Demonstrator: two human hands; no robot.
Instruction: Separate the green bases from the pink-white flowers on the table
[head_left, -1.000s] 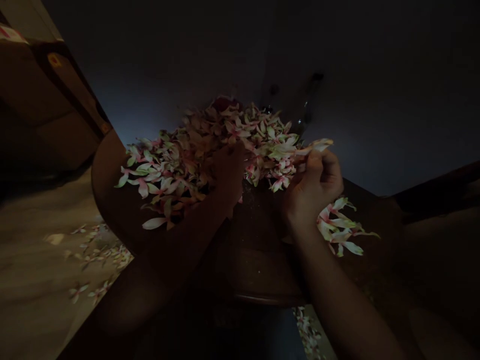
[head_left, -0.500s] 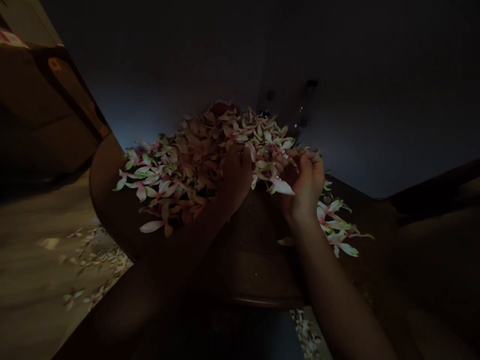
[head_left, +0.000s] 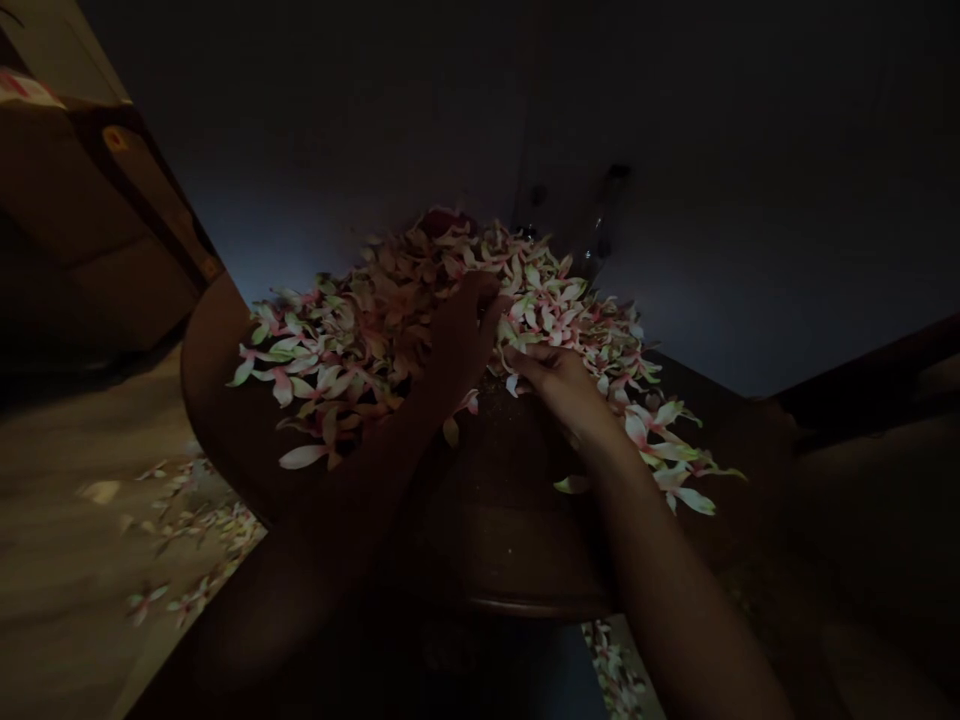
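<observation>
Fingers [head_left: 529, 360] of the right hand [head_left: 562, 392] lie straight and close together, palm down, with their tips among the flowers and no grip showing. Fingers [head_left: 486, 298] of the left hand [head_left: 459, 340] curl into the heap; in the dim light, it cannot be told whether they hold anything. The pink-and-white flowers [head_left: 559, 310] form a broad, loose heap on a round wooden table [head_left: 540, 604], spreading past the right hand toward the far right of the tabletop. Single flowers lie apart near the right wrist. More flowers are scattered on the floor [head_left: 67, 620] beyond the table edge. A glass bottle [head_left: 596, 240] stands dimly just behind the heap.
</observation>
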